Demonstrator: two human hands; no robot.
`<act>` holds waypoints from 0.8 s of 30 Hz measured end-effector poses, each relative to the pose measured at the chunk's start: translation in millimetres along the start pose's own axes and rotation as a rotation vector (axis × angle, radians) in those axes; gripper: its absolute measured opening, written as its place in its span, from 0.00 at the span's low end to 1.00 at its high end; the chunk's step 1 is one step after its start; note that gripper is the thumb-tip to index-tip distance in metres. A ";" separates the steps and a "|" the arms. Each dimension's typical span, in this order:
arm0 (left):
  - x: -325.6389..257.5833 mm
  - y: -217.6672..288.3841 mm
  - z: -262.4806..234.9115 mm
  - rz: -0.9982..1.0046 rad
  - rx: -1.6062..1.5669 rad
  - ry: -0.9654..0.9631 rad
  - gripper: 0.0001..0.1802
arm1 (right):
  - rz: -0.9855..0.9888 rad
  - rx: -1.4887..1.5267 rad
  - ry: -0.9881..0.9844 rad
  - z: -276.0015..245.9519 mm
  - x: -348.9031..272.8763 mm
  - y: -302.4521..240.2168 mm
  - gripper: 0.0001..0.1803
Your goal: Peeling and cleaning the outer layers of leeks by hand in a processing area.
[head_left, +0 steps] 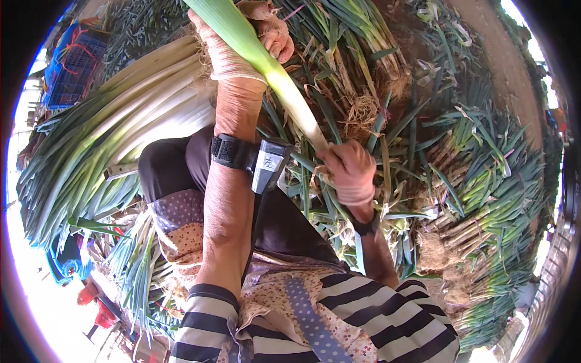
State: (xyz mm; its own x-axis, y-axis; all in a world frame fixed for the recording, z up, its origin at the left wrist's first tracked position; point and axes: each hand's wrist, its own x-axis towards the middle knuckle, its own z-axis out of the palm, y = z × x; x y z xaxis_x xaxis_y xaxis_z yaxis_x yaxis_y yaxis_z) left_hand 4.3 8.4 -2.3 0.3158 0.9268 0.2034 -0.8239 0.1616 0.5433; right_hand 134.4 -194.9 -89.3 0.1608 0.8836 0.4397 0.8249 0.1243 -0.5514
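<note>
A thick leek point(281, 85) slants across the middle of the view, green at the top and white at its lower end. My left hand point(227, 51), in what looks like a pale thin glove, is closed around the green upper part, with the fingers curled at its right side. At the lower white end, my right hand point(351, 172) is closed on the stalk; its fingers hide the tip. To the left of my left forearm lies a big pile of long leeks point(130, 112), their white ends toward me.
Bundled leeks with hairy roots point(363, 112) lie beyond my right hand. More root-ended bundles point(472, 224) cover the right side. Loose leaves point(393, 242) litter the ground by my right forearm. A blue crate point(75, 66) stands at the far left, and red objects point(103, 314) at the lower left.
</note>
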 end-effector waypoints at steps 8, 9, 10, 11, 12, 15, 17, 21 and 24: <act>-5.4 6.7 4.1 -0.016 0.027 0.020 0.38 | 0.112 -0.172 -0.246 -29.8 -134.1 66.5 0.12; -6.4 5.8 1.6 -0.025 0.008 -0.006 0.39 | 0.264 -0.254 -0.436 -28.4 -148.1 74.8 0.14; -7.2 4.2 -1.8 -0.033 -0.012 -0.027 0.40 | 0.419 -0.339 -0.623 -27.7 -163.4 81.3 0.17; -6.3 1.1 -8.3 -0.036 -0.040 -0.049 0.40 | 0.604 -0.513 -0.875 -26.0 -176.0 86.8 0.18; -4.3 1.3 -13.1 -0.037 -0.060 -0.081 0.41 | 0.786 -0.686 -1.116 -21.4 -192.2 96.2 0.20; 1.5 0.8 -25.6 -0.072 -0.119 -0.268 0.43 | 0.881 -0.570 -1.328 -37.7 -218.6 130.6 0.28; 4.4 1.8 -17.0 -0.064 -0.158 -0.304 0.43 | 0.825 -0.490 -0.992 -61.2 -172.0 110.3 0.28; 1.1 -11.2 -12.5 -0.083 -0.335 -0.379 0.35 | 0.543 0.348 -0.227 -45.7 -46.0 40.1 0.33; 1.0 -28.7 0.8 -0.136 -0.422 -0.446 0.32 | 0.659 0.963 -0.370 -26.9 3.6 -4.3 0.34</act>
State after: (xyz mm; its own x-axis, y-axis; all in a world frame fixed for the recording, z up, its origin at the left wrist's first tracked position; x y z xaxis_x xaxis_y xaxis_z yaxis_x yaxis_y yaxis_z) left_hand 28.6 4.5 -17.0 0.5218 0.6723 0.5252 -0.8485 0.4725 0.2383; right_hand 145.9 -204.3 -66.3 0.1030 0.9592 -0.2633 -0.1189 -0.2510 -0.9607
